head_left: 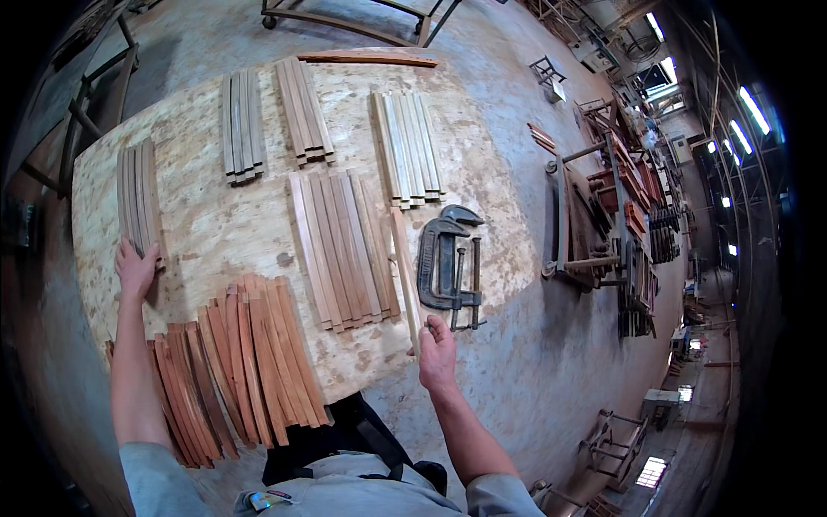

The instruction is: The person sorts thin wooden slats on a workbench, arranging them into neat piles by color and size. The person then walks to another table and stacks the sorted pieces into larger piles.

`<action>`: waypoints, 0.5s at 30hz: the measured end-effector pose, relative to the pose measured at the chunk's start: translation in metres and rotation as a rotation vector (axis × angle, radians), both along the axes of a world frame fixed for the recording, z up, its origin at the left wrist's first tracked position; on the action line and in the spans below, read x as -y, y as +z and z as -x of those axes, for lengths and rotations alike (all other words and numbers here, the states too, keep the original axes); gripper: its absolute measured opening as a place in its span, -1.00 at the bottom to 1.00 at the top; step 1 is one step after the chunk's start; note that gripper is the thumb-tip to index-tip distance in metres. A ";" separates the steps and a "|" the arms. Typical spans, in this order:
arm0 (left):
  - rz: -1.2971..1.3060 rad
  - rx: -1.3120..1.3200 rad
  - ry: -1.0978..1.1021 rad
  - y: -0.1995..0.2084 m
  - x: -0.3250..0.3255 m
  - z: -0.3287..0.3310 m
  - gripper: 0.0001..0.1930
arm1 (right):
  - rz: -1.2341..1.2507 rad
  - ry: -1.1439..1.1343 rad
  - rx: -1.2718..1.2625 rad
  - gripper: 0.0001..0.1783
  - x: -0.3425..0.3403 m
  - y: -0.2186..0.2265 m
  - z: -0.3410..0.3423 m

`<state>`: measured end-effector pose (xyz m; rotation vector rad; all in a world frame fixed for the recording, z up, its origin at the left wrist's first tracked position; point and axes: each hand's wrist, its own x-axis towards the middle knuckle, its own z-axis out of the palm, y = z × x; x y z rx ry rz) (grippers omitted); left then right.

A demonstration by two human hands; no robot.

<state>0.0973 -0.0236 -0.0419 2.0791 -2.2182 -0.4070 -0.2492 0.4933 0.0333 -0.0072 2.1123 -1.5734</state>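
My left hand (138,269) rests on the near end of a bundle of grey-brown wooden strips (138,189) at the table's left, thumb and fingers apart. In my right hand (438,355), closed fingers grip the near end of a thin pale wooden strip (403,267), which points away from me. Just right of that strip lie dark metal C-clamps (438,263). A wide row of brown strips (340,250) lies in the middle. Nearest my body, many reddish strips (250,353) are fanned out, some jutting past the table edge.
The plywood table (198,224) also bears pale strips (407,146), two brown bundles (243,125) (303,108) and a long reddish piece (366,59) along its far edge. A wheeled rack (594,215) with wood stands right. Metal frames (345,26) stand beyond the table.
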 end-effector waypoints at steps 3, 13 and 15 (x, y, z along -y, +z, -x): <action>0.146 -0.114 -0.113 0.042 -0.044 0.019 -0.07 | 0.170 -0.079 0.192 -0.72 -0.004 0.021 -0.008; -0.905 -0.901 -0.365 0.147 -0.333 0.161 -0.55 | 0.358 0.043 0.233 -0.70 0.002 0.070 -0.041; -0.980 -1.055 -0.310 0.136 -0.367 0.173 -0.49 | 0.319 0.185 0.069 -0.69 0.006 0.074 -0.056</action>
